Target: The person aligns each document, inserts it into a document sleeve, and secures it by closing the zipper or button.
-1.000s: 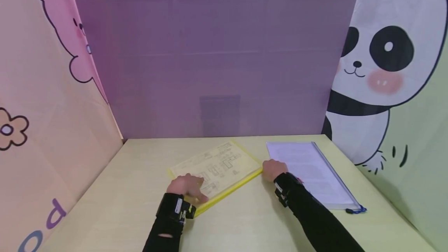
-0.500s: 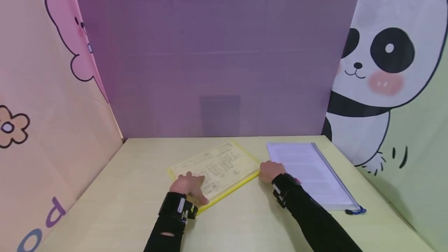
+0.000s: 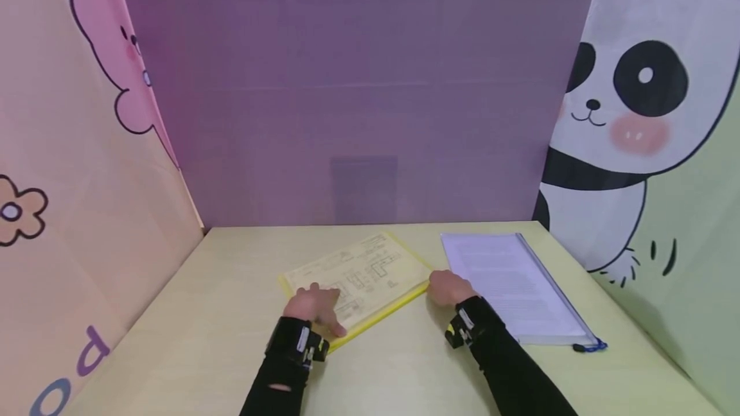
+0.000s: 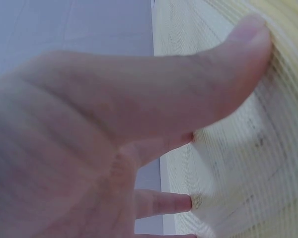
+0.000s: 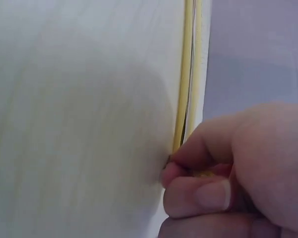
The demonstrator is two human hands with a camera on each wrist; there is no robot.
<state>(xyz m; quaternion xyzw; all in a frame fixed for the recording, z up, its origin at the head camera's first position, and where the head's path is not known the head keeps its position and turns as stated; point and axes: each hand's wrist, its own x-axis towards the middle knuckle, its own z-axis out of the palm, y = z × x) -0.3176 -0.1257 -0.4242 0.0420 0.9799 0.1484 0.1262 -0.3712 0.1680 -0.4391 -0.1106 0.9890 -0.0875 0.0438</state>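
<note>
A yellow-edged mesh document pouch [image 3: 370,268] lies slanted on the table, with a printed sheet showing through it. My left hand [image 3: 313,307] rests on its near-left part, fingers and thumb spread. In the left wrist view, the thumb [image 4: 248,44] and fingertips press against the fine grid of the pouch surface. At the pouch's right corner, my right hand [image 3: 451,287] has its fingers curled and pinches the end of the yellow edge. The right wrist view shows that yellow edge [image 5: 184,99] with a narrow dark slit running into the fingers; what exactly lies between them is mostly hidden.
To the right lies a clear sleeve of printed pages [image 3: 509,287] with a grey-blue edge strip and a blue cord [image 3: 591,346] at its near corner. The pale table [image 3: 220,326] is backed by a purple cloth [image 3: 370,95], with cartoon-printed panels on both sides.
My right wrist has turned and lowered slightly while the hand stays at the pouch's corner. The left hand and pouch have barely shifted.
</note>
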